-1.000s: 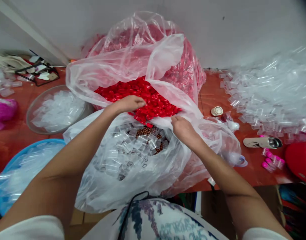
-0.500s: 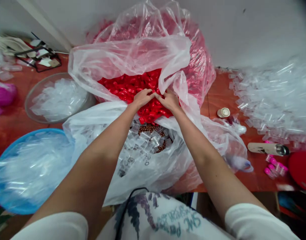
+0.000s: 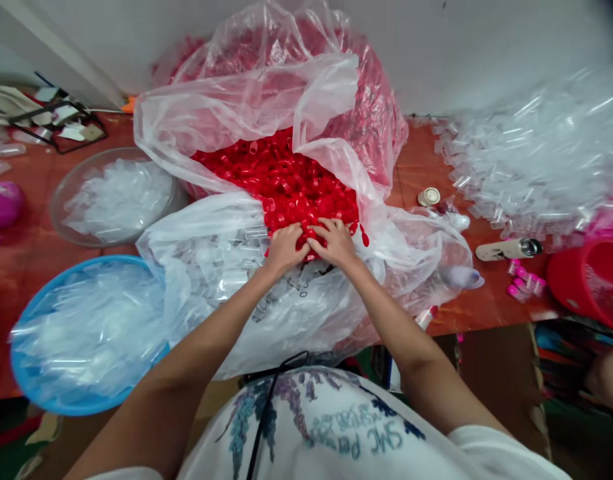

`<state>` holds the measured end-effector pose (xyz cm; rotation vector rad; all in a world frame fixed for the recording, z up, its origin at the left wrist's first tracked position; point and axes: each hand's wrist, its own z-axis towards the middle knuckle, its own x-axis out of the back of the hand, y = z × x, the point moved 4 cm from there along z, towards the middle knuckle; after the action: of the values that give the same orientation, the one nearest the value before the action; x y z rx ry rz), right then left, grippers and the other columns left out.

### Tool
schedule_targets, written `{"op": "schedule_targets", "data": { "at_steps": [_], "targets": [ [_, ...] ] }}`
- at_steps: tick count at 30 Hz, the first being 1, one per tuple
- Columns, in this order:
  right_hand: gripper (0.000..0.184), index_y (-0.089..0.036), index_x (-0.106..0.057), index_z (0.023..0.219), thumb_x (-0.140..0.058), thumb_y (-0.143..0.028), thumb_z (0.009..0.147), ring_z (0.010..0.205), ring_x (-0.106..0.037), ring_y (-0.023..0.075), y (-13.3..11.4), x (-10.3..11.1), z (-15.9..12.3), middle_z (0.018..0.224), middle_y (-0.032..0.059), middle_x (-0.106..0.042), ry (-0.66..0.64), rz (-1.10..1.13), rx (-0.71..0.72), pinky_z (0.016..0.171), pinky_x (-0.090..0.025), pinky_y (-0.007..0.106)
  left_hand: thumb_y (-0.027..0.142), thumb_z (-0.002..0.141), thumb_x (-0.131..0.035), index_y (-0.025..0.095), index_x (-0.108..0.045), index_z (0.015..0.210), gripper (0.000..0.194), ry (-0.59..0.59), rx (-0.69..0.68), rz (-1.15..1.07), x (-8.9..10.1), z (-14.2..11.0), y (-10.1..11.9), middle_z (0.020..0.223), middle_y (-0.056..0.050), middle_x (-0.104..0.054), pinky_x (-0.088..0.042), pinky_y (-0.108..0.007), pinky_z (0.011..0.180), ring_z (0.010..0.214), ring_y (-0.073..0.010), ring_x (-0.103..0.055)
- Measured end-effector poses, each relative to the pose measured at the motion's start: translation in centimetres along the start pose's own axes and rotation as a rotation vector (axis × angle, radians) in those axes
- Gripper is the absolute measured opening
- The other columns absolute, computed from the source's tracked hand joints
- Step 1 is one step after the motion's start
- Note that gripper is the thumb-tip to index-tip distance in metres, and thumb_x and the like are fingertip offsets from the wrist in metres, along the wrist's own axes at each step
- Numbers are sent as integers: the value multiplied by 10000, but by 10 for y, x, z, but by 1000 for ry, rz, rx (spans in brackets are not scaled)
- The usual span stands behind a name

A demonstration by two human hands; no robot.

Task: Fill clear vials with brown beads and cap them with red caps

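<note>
Small red plastic pieces [image 3: 306, 180] spill in a heap from the mouth of a big translucent plastic bag [image 3: 216, 107]. At the heap's near edge, my left hand [image 3: 287, 248] rests on the pieces with its fingers stretched out and slightly bent. My right hand [image 3: 336, 243] lies beside it, fingers spread over the same pieces, the thumbs close together. Whether any piece sits under the fingertips is hidden. Clear plastic pieces [image 3: 231, 283] lie on a second white bag [image 3: 296, 327], just in front of and left of my hands.
On the left are a blue basin [image 3: 23, 353] and a grey tub [image 3: 56, 207], both holding clear plastic pieces. A large pile of clear tubes [image 3: 536, 147] lies at right, near a bottle [image 3: 506, 250], pink-capped tubes [image 3: 526, 283] and a red bucket [image 3: 566, 280]. Another person's arm [image 3: 609, 377] shows at the right edge.
Both hands have come toward my body, and red pieces now cover the brown beads and some clear pieces that showed before. The head view has shifted a little.
</note>
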<state>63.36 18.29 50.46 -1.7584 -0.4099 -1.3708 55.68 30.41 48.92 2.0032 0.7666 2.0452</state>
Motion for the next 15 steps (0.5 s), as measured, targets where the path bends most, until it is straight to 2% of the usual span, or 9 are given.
{"op": "schedule_targets", "data": {
  "at_steps": [4, 9, 12, 15],
  "targets": [
    [425, -294, -530, 1295, -460, -405, 891, 1277, -285, 273, -17, -25, -55, 1460, 12, -377, -34, 1, 32, 1016, -308, 423, 327, 837, -457, 184, -561, 1156, 365, -122, -66, 56, -15, -58, 10, 1260, -118, -571, -274, -462, 1075, 1206, -277, -472],
    [453, -298, -544, 1280, -527, -343, 830, 1314, -256, 278, -22, -53, -117, 1459, 10, -385, -105, -1, 43, 1048, -276, 445, 370, 854, -442, 184, -558, 1211, 419, -218, -170, 130, -39, -120, 21, 1318, -116, -545, -144, -517, 1132, 1334, -316, -329],
    [496, -322, -523, 1297, -564, -325, 803, 1292, -296, 277, -14, -66, -144, 1467, 22, -364, -149, -1, -47, 1013, -317, 441, 425, 853, -443, 167, -516, 1285, 509, -277, -238, 139, -58, -136, 26, 1359, -130, -509, -100, -544, 1134, 1336, -336, -315],
    [493, -307, -525, 1296, -571, -331, 806, 1314, -276, 287, -3, -73, -152, 1491, 52, -309, -133, -32, -174, 996, -324, 453, 520, 833, -443, 156, -496, 1309, 602, -348, -260, 141, -78, -125, 27, 1416, -135, -445, -111, -583, 1110, 1357, -357, -259]
  ]
}}
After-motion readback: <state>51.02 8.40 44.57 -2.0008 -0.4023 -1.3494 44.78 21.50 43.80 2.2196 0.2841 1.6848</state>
